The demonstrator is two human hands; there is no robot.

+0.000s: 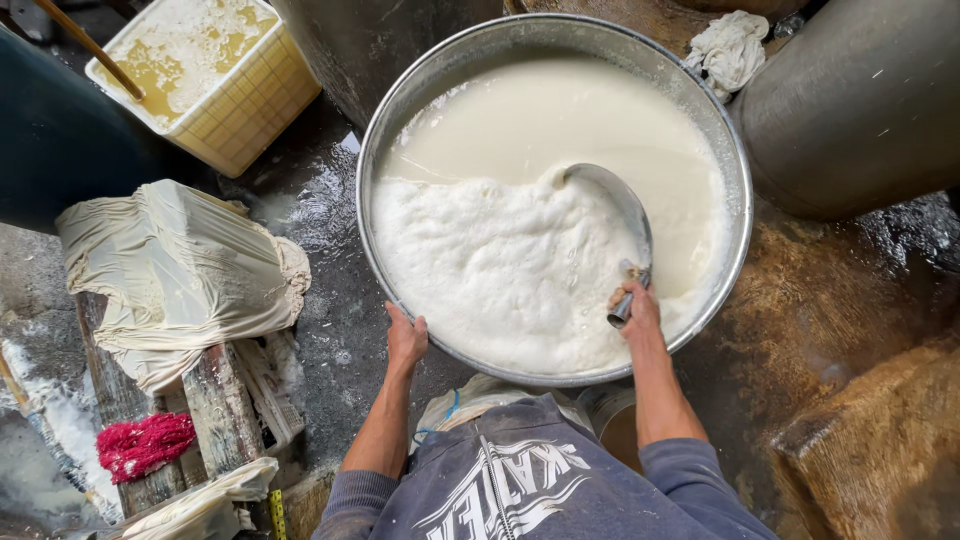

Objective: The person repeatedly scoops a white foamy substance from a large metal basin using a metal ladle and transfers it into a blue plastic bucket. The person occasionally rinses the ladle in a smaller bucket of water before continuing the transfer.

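Wide round metal basin (pixel 553 40) — filled with pale milky liquid, a thick raft of white foam (pixel 500 265) covering its near-left half — and a metal ladle (pixel 622 215), bowl tilted at the foam's edge, its handle rising toward the near rim.

The silver-grey metal basin (pixel 735 150) holds creamy white liquid (pixel 560 120) with brighter white foam (pixel 500 270). Left of the basin lie a cream cloth (pixel 170 270), a red tangle of yarn (pixel 145 445) and a pale yellow grid-patterned crate (pixel 250 105). The ladle (pixel 620 200) is grey.
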